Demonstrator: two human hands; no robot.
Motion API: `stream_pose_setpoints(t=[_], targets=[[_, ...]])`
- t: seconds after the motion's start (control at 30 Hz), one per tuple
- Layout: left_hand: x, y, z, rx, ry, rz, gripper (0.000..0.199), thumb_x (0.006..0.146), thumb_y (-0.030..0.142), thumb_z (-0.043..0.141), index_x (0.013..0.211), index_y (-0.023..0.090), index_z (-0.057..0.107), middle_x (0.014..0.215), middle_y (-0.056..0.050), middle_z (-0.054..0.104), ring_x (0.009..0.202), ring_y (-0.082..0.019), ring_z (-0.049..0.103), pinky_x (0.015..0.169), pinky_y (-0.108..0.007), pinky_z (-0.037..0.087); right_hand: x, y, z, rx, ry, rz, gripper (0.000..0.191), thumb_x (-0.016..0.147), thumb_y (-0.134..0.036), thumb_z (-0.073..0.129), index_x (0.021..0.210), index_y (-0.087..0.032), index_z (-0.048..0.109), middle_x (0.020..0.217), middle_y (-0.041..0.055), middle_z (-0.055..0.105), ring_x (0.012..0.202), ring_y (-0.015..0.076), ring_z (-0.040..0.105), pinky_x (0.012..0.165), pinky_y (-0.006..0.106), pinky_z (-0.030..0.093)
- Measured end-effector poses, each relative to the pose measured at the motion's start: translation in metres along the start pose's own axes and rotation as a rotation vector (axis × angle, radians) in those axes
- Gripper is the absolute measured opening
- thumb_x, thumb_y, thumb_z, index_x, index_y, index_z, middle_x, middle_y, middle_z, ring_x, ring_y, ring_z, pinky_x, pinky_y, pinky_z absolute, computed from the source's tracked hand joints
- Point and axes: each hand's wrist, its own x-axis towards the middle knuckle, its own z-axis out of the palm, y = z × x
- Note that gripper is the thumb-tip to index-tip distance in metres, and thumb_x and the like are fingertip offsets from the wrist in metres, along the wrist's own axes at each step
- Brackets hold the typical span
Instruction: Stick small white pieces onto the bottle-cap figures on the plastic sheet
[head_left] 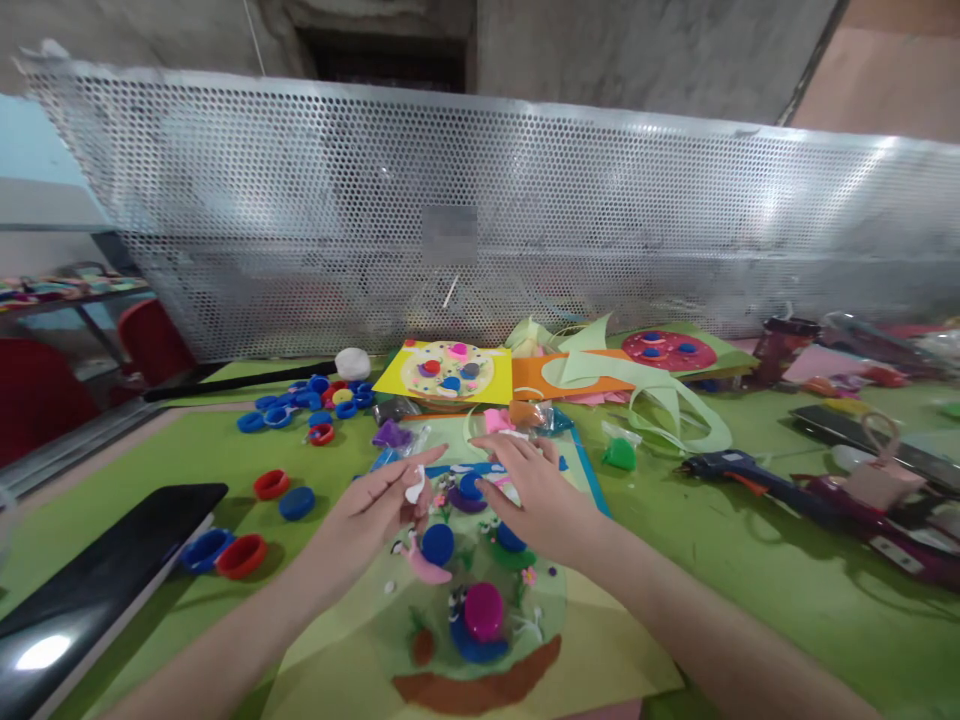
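Observation:
A scrap of soft white material, which looks like modelling clay (415, 486), is pinched in my left hand (379, 500). My right hand (536, 495) reaches over the upper right of a craft picture (600, 640), fingers stretched and thumb apart; I see nothing held in it. Under and between the hands, the picture carries snails made of clay with bottle-cap shells: a magenta cap (484, 611) low in the middle and blue caps such as this blue cap (437, 544) above it. A brown clay strip (480, 685) curves along the bottom.
Loose blue and red cap rings (241, 556) and a black phone (97, 580) lie at left. A glue gun (750, 475), a bag of green clay (620, 452) and paper offcuts (697, 415) are at right. Behind are a yellow card (390, 378) and a perforated metal panel (525, 220).

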Motion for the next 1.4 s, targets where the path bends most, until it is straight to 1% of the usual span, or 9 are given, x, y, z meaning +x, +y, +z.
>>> stream_pose_setpoints(t=[0.2, 0.47, 0.57, 0.67, 0.9, 1.07, 1.2, 1.3, 1.4], targets=[[0.001, 0.0, -0.003, 0.268, 0.01, 0.042, 0.05, 0.077, 0.048, 0.064, 0.119, 0.022, 0.057, 0.071, 0.002, 0.054, 0.065, -0.013, 0.047, 0.061, -0.024, 0.04, -0.005, -0.011, -0.002, 0.037, -0.047, -0.07, 0.03, 0.09, -0.028, 0.047, 0.119, -0.019, 0.046, 0.112, 0.0077, 0.063, 0.102, 0.0237, 0.057, 0.093, 0.045, 0.031], [-0.003, 0.005, 0.003, 0.495, -0.037, 0.055, 0.029, 0.079, 0.046, 0.059, 0.084, 0.021, 0.073, 0.067, -0.002, 0.066, 0.065, -0.02, 0.058, 0.062, -0.027, 0.046, -0.009, -0.019, 0.002, 0.108, 0.026, -0.07, 0.023, 0.08, -0.038, 0.063, 0.092, -0.019, 0.054, 0.074, -0.0024, 0.065, 0.07, 0.0156, 0.06, 0.08, 0.036, 0.034], [-0.005, 0.002, 0.006, 0.43, -0.066, 0.008, 0.031, 0.08, 0.049, 0.057, 0.088, 0.023, 0.072, 0.078, -0.002, 0.068, 0.077, -0.022, 0.059, 0.07, -0.029, 0.047, -0.01, -0.02, 0.003, 0.045, 0.078, -0.137, 0.03, 0.078, -0.038, 0.066, 0.097, -0.018, 0.054, 0.081, -0.0007, 0.066, 0.074, 0.0161, 0.061, 0.081, 0.035, 0.034], [-0.009, -0.001, 0.011, 0.304, -0.118, -0.041, 0.033, 0.079, 0.051, 0.058, 0.087, 0.022, 0.071, 0.078, -0.002, 0.066, 0.075, -0.021, 0.058, 0.066, -0.028, 0.048, -0.01, -0.018, 0.005, -0.078, 0.138, -0.277, 0.034, 0.08, -0.04, 0.062, 0.106, -0.019, 0.055, 0.088, 0.0026, 0.065, 0.08, 0.0176, 0.06, 0.079, 0.034, 0.035], [-0.012, -0.004, 0.015, 0.231, -0.255, -0.128, 0.033, 0.083, 0.049, 0.054, 0.101, 0.024, 0.067, 0.089, -0.004, 0.067, 0.088, -0.023, 0.059, 0.074, -0.033, 0.05, -0.01, -0.015, 0.006, -0.156, 0.227, -0.413, 0.022, 0.09, -0.034, 0.049, 0.089, -0.017, 0.064, 0.077, 0.0023, 0.061, 0.069, 0.0147, 0.054, 0.061, 0.027, 0.039], [-0.011, 0.0, 0.016, 0.361, -0.224, -0.109, 0.037, 0.076, 0.055, 0.058, 0.074, 0.02, 0.072, 0.074, -0.005, 0.067, 0.078, -0.024, 0.06, 0.067, -0.031, 0.051, -0.009, -0.014, 0.007, -0.258, 0.253, -0.558, 0.026, 0.09, -0.022, 0.049, 0.068, -0.015, 0.059, 0.063, 0.0004, 0.057, 0.059, 0.0124, 0.052, 0.056, 0.027, 0.037], [-0.01, 0.003, 0.013, 0.417, -0.244, -0.077, 0.032, 0.077, 0.047, 0.06, 0.068, 0.019, 0.071, 0.069, -0.004, 0.065, 0.066, -0.02, 0.058, 0.061, -0.029, 0.051, -0.01, -0.013, 0.002, -0.322, 0.299, -0.611, 0.024, 0.09, -0.015, 0.047, 0.069, -0.016, 0.06, 0.056, -0.0016, 0.055, 0.052, 0.0107, 0.049, 0.05, 0.027, 0.032], [-0.009, 0.005, 0.005, 0.412, -0.189, -0.035, 0.027, 0.077, 0.045, 0.061, 0.074, 0.02, 0.071, 0.074, -0.004, 0.068, 0.072, -0.021, 0.06, 0.064, -0.029, 0.05, -0.01, -0.006, -0.01, -0.274, 0.342, -0.555, 0.019, 0.09, -0.019, 0.048, 0.079, -0.019, 0.063, 0.064, -0.0013, 0.062, 0.057, 0.0111, 0.054, 0.051, 0.026, 0.035], [-0.005, 0.006, -0.003, 0.302, -0.052, 0.014, 0.029, 0.076, 0.049, 0.064, 0.081, 0.022, 0.071, 0.083, -0.005, 0.069, 0.08, -0.021, 0.061, 0.069, -0.028, 0.048, -0.006, 0.007, -0.023, -0.076, 0.478, -0.242, 0.015, 0.088, -0.023, 0.051, 0.082, -0.021, 0.064, 0.076, 0.0008, 0.067, 0.066, 0.0116, 0.058, 0.061, 0.023, 0.043]])
